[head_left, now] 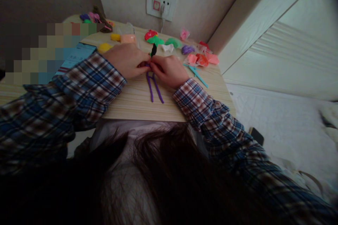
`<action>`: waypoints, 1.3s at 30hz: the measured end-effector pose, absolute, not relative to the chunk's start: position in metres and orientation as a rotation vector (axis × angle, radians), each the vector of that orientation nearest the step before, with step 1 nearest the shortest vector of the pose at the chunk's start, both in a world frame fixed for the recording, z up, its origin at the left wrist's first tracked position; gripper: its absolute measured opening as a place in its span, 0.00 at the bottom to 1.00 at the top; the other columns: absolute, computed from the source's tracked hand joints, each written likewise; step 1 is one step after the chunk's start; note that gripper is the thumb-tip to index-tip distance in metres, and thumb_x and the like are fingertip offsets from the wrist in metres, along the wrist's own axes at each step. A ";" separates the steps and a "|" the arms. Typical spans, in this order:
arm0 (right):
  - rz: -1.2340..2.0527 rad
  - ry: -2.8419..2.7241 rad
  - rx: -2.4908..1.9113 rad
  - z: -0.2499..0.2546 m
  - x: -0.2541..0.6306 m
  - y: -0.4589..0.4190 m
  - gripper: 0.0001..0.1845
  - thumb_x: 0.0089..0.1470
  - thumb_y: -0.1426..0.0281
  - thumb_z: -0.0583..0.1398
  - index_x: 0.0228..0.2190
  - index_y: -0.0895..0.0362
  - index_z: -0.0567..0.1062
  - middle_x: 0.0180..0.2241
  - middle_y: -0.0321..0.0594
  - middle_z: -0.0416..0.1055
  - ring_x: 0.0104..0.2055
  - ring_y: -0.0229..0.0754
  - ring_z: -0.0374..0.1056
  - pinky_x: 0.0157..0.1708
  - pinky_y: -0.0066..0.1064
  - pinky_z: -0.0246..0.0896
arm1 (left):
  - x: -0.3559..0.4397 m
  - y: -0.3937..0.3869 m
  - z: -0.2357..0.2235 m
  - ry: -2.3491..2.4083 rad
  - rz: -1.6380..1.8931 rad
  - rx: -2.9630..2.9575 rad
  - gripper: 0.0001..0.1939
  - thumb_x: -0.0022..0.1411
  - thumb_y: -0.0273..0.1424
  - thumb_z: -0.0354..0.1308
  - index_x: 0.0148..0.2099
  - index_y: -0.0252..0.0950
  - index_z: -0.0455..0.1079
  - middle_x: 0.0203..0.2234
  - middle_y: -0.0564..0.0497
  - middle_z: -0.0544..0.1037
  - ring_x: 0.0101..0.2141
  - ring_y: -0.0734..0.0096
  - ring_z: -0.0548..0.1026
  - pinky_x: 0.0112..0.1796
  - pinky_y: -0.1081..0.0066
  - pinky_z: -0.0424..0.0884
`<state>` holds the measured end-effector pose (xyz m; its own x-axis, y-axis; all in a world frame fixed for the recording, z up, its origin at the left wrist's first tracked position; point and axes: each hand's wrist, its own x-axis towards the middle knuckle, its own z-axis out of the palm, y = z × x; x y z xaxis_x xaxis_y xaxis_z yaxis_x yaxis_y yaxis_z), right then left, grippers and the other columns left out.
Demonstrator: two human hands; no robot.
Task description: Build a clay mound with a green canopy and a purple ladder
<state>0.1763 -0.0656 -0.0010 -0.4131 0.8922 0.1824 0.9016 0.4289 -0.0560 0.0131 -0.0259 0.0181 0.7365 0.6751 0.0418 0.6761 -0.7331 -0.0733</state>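
Note:
My left hand (129,59) and my right hand (169,69) meet over the wooden table (126,102), fingertips pinched together at the top of a purple clay figure (150,79). Two thin purple strands run down from my fingers toward the table's near edge. Just above the fingertips a black piece (154,50) sticks up, with a bit of green beside it. My fingers cover the part where the purple and black meet. A light-blue plastic modelling tool (198,76) lies right of my right hand.
Lumps of clay and clay packets line the back: yellow (105,47), peach (128,38), green (173,43), purple (187,49) and coral (202,59). A wall socket (161,3) holds a plug. A phone (256,135) rests on the white bedding (280,112) at right.

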 end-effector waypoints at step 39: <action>-0.057 -2.619 -1.467 0.000 0.177 -0.069 0.17 0.62 0.65 0.44 0.43 0.56 0.69 0.38 0.42 0.72 0.36 0.42 0.67 0.33 0.32 0.51 | 0.013 -0.022 0.015 -1.090 0.155 -2.865 0.21 0.60 0.41 0.42 0.42 0.32 0.67 0.33 0.48 0.73 0.40 0.63 0.71 0.40 0.70 0.64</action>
